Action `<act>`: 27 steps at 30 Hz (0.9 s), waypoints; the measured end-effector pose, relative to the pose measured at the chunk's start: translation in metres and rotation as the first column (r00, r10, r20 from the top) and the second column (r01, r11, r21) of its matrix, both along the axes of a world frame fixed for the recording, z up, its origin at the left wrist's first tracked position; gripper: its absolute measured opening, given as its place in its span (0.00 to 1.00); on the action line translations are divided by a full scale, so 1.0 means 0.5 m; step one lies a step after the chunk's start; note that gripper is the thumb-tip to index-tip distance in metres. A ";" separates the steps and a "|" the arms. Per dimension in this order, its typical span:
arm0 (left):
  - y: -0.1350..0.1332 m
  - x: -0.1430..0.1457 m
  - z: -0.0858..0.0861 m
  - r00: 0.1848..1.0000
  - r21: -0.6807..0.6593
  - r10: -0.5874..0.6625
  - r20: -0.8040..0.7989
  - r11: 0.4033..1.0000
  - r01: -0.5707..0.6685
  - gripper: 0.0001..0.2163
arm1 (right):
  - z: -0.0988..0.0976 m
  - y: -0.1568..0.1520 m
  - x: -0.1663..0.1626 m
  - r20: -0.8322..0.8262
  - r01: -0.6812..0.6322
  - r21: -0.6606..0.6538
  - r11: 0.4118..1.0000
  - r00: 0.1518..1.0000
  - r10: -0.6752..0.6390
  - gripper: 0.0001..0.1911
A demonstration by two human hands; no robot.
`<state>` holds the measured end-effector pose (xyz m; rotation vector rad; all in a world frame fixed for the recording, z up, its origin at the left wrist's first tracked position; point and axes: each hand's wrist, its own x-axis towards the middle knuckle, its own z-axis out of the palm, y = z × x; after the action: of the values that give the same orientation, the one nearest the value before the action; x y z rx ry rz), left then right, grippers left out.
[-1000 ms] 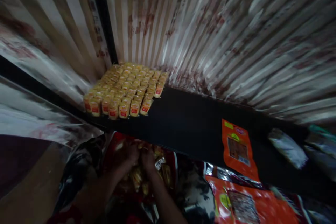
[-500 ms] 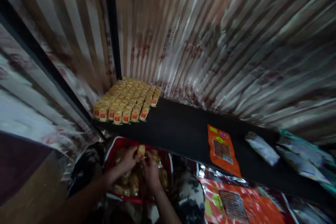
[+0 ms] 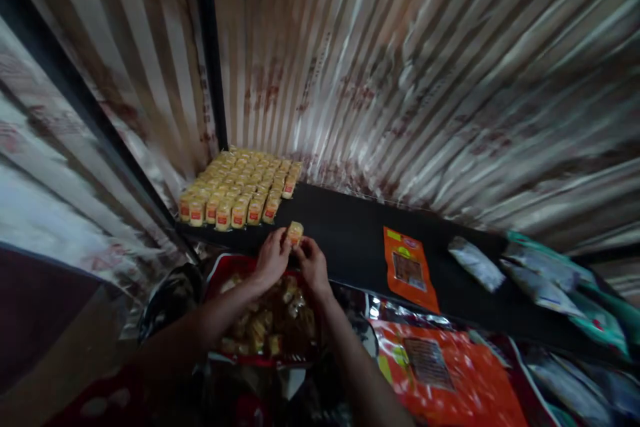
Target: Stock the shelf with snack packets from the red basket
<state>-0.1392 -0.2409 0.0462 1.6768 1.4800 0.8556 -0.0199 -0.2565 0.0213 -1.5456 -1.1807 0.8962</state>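
Between my two hands is a small yellow packaged cake point(image 3: 295, 232) in clear wrap with a reddish label. My left hand point(image 3: 273, 257) grips it from the left, fingers closed. From the right, the fingertips of my right hand point(image 3: 313, 265) close on its lower side. Both hands are over the front edge of the black shelf point(image 3: 340, 233). Below them, a red container point(image 3: 215, 273) holds many loose packets like it. At the shelf's left end, similar packaged cakes point(image 3: 240, 187) stand upright in tight rows, labels facing me.
An orange pouch point(image 3: 411, 270) lies on the shelf, with a white packet point(image 3: 477, 263) and green-and-white bags point(image 3: 545, 273) farther right. A large orange bag point(image 3: 450, 373) sits low at the front right. A dark post point(image 3: 213, 47) and striped sheeting point(image 3: 350, 80) rise behind.
Both hands have lifted the packaged cake up and to the right, from above the container to the shelf's front edge. The view has shifted slightly.
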 end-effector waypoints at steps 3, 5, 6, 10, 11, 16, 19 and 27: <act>0.008 0.029 -0.003 0.998 0.081 0.059 -0.020 0.995 -0.058 0.18 | -0.010 0.048 0.019 0.031 0.045 0.003 0.999 0.998 -0.046 0.15; 0.015 0.044 -0.011 0.994 0.111 0.104 -0.031 0.989 -0.100 0.19 | -0.020 0.080 0.029 0.063 0.079 -0.001 0.997 0.995 -0.078 0.14; 0.019 0.051 -0.015 0.993 0.118 0.116 -0.033 0.987 -0.111 0.20 | -0.026 0.096 0.032 0.077 0.093 -0.007 0.996 0.993 -0.092 0.14; 0.051 0.077 -0.031 0.999 0.074 0.042 0.021 0.996 -0.043 0.21 | -0.043 0.159 0.037 0.090 0.116 -0.034 0.993 0.990 -0.112 0.14; 0.062 0.084 -0.034 0.998 0.050 0.028 0.050 0.998 -0.030 0.21 | -0.046 0.175 0.036 0.087 0.115 -0.034 0.993 0.990 -0.112 0.15; 0.127 0.117 -0.053 0.979 -0.071 0.089 0.185 0.995 -0.077 0.22 | -0.042 0.241 0.031 0.087 0.097 0.020 0.995 0.991 -0.098 0.15; 0.160 0.128 -0.063 0.968 -0.074 0.103 0.229 0.993 -0.088 0.22 | -0.038 0.271 0.029 0.088 0.091 0.033 0.995 0.992 -0.094 0.15; 0.211 0.131 -0.066 0.958 -0.126 0.131 0.255 0.987 -0.101 0.23 | -0.060 0.330 0.025 0.152 0.043 0.048 0.998 0.987 -0.050 0.14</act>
<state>-0.0735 -0.1356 0.0134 1.3469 1.4242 0.9977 -0.0075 -0.0914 -0.0085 -1.6219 -1.2597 0.7262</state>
